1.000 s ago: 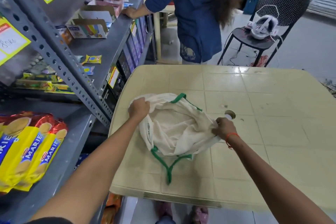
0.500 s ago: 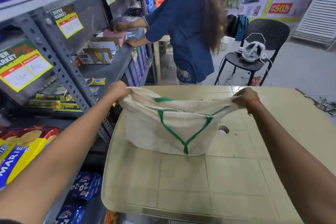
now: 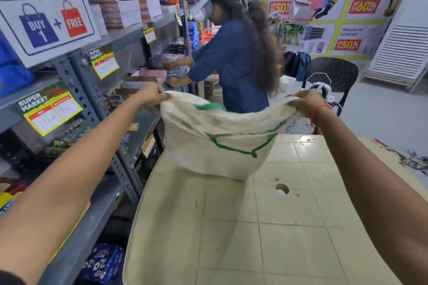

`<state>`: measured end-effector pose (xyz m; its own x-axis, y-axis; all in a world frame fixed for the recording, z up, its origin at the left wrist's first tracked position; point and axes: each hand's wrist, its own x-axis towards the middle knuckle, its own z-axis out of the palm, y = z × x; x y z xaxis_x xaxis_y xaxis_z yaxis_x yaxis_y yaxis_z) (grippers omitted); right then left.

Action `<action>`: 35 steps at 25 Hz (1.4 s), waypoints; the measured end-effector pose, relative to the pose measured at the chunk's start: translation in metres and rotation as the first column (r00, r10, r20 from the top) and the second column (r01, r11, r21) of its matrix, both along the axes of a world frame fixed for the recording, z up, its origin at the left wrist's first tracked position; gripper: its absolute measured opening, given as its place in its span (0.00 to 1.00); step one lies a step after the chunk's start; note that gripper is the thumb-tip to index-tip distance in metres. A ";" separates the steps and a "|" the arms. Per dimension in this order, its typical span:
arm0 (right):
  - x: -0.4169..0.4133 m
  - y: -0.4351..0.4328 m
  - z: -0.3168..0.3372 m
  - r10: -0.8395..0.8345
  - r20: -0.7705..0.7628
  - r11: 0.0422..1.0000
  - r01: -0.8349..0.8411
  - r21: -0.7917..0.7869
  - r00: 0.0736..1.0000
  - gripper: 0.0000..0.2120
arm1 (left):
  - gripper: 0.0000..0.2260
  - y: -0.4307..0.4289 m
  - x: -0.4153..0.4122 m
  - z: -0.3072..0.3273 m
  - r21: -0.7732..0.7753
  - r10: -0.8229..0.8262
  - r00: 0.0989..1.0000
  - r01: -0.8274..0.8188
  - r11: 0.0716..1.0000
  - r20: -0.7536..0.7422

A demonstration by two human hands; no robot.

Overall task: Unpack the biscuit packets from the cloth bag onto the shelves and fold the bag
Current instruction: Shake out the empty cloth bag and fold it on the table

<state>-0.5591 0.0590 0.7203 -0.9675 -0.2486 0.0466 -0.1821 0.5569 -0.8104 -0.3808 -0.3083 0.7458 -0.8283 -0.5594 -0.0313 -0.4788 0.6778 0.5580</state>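
The cream cloth bag with green handles hangs in the air above the far part of the beige table. My left hand grips its upper left corner. My right hand, with a red thread at the wrist, grips the upper right corner. The bag is stretched wide between them, looks limp and flat, and its lower edge swings just over the tabletop. Yellow biscuit packets lie at the left edge on a grey shelf. Blue packets sit on the shelf below.
A person in a blue top with a white headset stands beyond the bag, reaching into the shelving. A black chair stands at the back right. The metal rack with price tags runs along the left. The table has a round hole.
Both hands lifted the bag from a crumpled heap on the table, pulled it wide, and raised it higher and farther away. My view tilted upward.
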 end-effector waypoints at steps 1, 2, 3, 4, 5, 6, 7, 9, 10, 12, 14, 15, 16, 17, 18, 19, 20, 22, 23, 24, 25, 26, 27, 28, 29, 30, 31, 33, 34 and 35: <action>-0.001 0.000 -0.001 -0.002 -0.068 0.999 0.005 0.040 0.998 0.10 | 0.08 0.004 0.001 0.000 0.103 0.011 1.000 -0.011 0.995 -0.003; 0.000 -0.001 -0.002 0.025 -0.072 0.999 -0.022 0.041 0.997 0.08 | 0.08 0.007 0.002 -0.001 0.119 0.033 0.999 -0.033 0.992 0.008; 0.002 -0.001 -0.003 0.067 -0.052 0.997 -0.065 0.042 0.996 0.04 | 0.07 0.009 0.002 -0.004 0.121 0.062 0.998 -0.065 0.991 0.026; 0.003 -0.002 -0.006 0.092 -0.031 0.994 -0.090 0.063 0.995 0.01 | 0.08 0.012 0.002 -0.007 0.118 0.093 0.994 -0.099 0.988 0.050; 0.004 -0.003 -0.007 0.090 -0.020 0.993 -0.088 0.080 0.996 0.02 | 0.10 0.016 0.002 -0.008 0.149 0.121 0.991 -0.130 0.980 0.065; 0.004 -0.003 -0.008 0.077 -0.012 0.992 -0.076 0.104 0.997 0.04 | 0.11 0.019 0.002 -0.010 0.188 0.145 0.987 -0.154 0.970 0.062; 0.007 -0.003 -0.006 0.087 0.010 0.991 -0.087 0.105 0.996 0.05 | 0.11 0.022 0.002 -0.011 0.246 0.167 0.984 -0.177 0.953 0.058; 0.008 -0.001 -0.001 0.115 0.093 0.985 -0.126 0.120 0.989 0.05 | 0.10 0.024 0.003 -0.013 0.253 0.147 0.984 -0.167 0.953 0.096; 0.005 0.001 0.000 0.111 0.116 0.982 -0.127 0.139 0.987 0.04 | 0.09 0.021 0.002 -0.014 0.156 0.119 0.984 -0.138 0.978 0.129; -0.005 0.009 -0.004 0.028 0.064 0.975 -0.042 0.219 0.998 0.05 | 0.05 0.011 0.007 -0.012 -0.152 0.185 0.962 -0.156 0.976 0.202; -0.018 0.017 -0.009 -0.125 0.011 0.971 0.121 0.205 0.992 0.08 | 0.08 0.001 0.013 -0.010 -0.190 0.278 0.937 -0.240 0.952 0.210; -0.022 0.020 -0.012 -0.163 0.076 0.980 0.152 0.125 0.984 0.11 | 0.11 -0.005 0.015 -0.012 -0.117 0.291 0.930 -0.271 0.956 0.226; -0.024 0.021 -0.014 -0.147 0.176 0.989 0.145 0.024 0.973 0.13 | 0.12 -0.008 0.014 -0.012 -0.027 0.300 0.924 -0.302 0.953 0.238; -0.030 0.021 -0.019 -0.118 0.231 0.988 0.138 -0.072 0.966 0.16 | 0.12 -0.015 0.010 -0.013 0.078 0.301 0.921 -0.328 0.941 0.249; -0.035 0.017 -0.018 -0.104 0.248 0.974 0.149 -0.170 0.963 0.17 | 0.11 -0.019 0.004 -0.013 0.183 0.305 0.930 -0.342 0.922 0.205; -0.037 0.012 -0.016 -0.115 0.232 0.953 0.173 -0.248 0.966 0.17 | 0.10 -0.025 -0.003 -0.009 0.285 0.331 0.938 -0.347 0.893 0.106; -0.031 0.006 -0.009 -0.152 0.200 0.913 0.215 -0.346 0.968 0.17 | 0.10 -0.027 -0.010 0.000 0.364 0.405 0.914 -0.365 0.857 -0.036; -0.017 -0.005 0.010 -0.305 0.101 0.780 0.310 -0.543 0.947 0.19 | 0.11 -0.019 -0.011 0.026 0.319 0.539 0.769 -0.444 0.837 -0.345; -0.012 -0.008 0.018 -0.383 0.017 0.742 0.318 -0.590 0.923 0.21 | 0.12 -0.010 -0.007 0.038 0.184 0.502 0.722 -0.476 0.860 -0.476; -0.003 -0.009 0.027 -0.433 -0.079 0.733 0.300 -0.610 0.898 0.21 | 0.13 0.000 -0.002 0.048 0.026 0.406 0.698 -0.487 0.873 -0.590; 0.002 -0.008 0.032 -0.472 -0.185 0.740 0.273 -0.615 0.862 0.22 | 0.13 0.011 0.008 0.054 -0.111 0.304 0.688 -0.489 0.865 -0.659; 0.011 -0.005 0.036 -0.490 -0.257 0.750 0.252 -0.612 0.833 0.21 | 0.14 0.021 0.019 0.060 -0.194 0.220 0.681 -0.476 0.858 -0.698; 0.015 -0.001 0.035 -0.505 -0.307 0.754 0.239 -0.612 0.807 0.20 | 0.13 0.026 0.029 0.058 -0.232 0.183 0.684 -0.468 0.853 -0.706; 0.017 0.006 0.032 -0.514 -0.331 0.762 0.243 -0.600 0.791 0.18 | 0.12 0.026 0.038 0.053 -0.257 0.175 0.716 -0.451 0.855 -0.676; 0.015 0.013 0.023 -0.503 -0.348 0.796 0.269 -0.542 0.791 0.17 | 0.11 0.022 0.045 0.046 -0.279 0.196 0.794 -0.416 0.866 -0.575; 0.013 0.021 0.013 -0.453 -0.348 0.860 0.299 -0.415 0.821 0.15 | 0.09 0.016 0.050 0.038 -0.306 0.215 0.895 -0.347 0.886 -0.390; 0.008 0.029 0.001 -0.348 -0.315 0.933 0.292 -0.212 0.883 0.13 | 0.08 0.011 0.056 0.028 -0.309 0.206 0.971 -0.234 0.922 -0.121; 0.009 0.044 -0.028 -0.104 -0.017 0.962 0.105 0.253 0.994 0.08 | 0.04 0.014 0.070 0.000 -0.143 0.051 0.900 0.013 0.990 0.434; 0.016 0.051 -0.043 -0.045 0.200 0.933 -0.030 0.358 0.979 0.08 | 0.06 0.017 0.076 -0.019 -0.045 -0.051 0.796 0.098 0.994 0.603; 0.023 0.059 -0.060 -0.010 0.384 0.923 -0.139 0.359 0.923 0.08 | 0.08 0.020 0.080 -0.041 0.038 -0.131 0.687 0.150 0.988 0.714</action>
<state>-0.5358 0.1176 0.6598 -0.8753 -0.2375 -0.4212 0.0445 0.8279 -0.5592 -0.3012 -0.2883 0.7045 -0.6310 -0.4464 -0.6345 -0.6242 0.7778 0.0734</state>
